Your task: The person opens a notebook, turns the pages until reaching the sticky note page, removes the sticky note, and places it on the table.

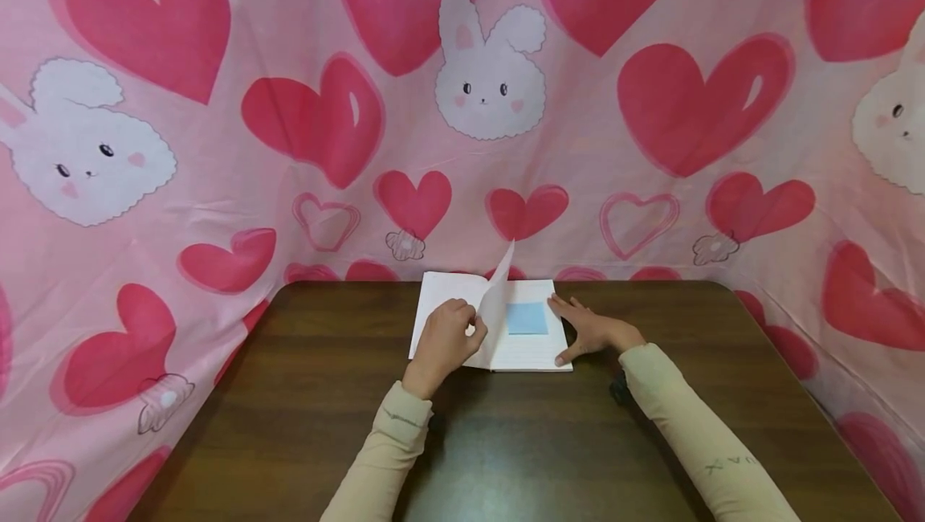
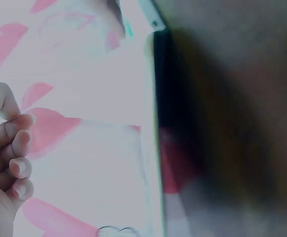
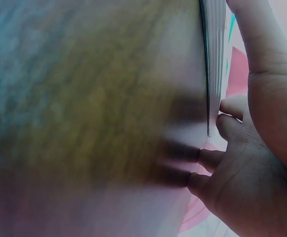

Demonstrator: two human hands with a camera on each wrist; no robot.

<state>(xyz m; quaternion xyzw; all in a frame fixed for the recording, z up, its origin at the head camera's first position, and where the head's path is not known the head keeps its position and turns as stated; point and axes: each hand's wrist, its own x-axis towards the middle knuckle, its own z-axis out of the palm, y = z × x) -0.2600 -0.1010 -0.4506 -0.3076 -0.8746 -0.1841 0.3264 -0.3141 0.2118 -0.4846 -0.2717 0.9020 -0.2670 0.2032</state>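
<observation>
Quietly, two bare hands work at an open notebook (image 1: 532, 355) lying on a dark wood-grained table (image 1: 303, 409), near the table's far edge. At the notebook's middle, a single raised page (image 1: 496, 301) stands up from the spine, its top tip leaning to the right. The left hand (image 1: 446, 337), over the notebook's left half, has its fingers curled and its grip narrow, thumb and forefinger appearing to pinch that page's edge. The right hand (image 1: 588, 328) is at the notebook's right edge, its grip wide, with fingertips at the upper part of that edge and the thumb at the near corner. A blue sticky note (image 1: 527, 319) lies flat on the notebook's right half, between the raised page and the right hand. Pale sleeves (image 1: 383, 450) reach toward the notebook from the near side. Beyond the notebook hangs a pink backdrop (image 1: 462, 161) printed with red hearts and white rabbits.
</observation>
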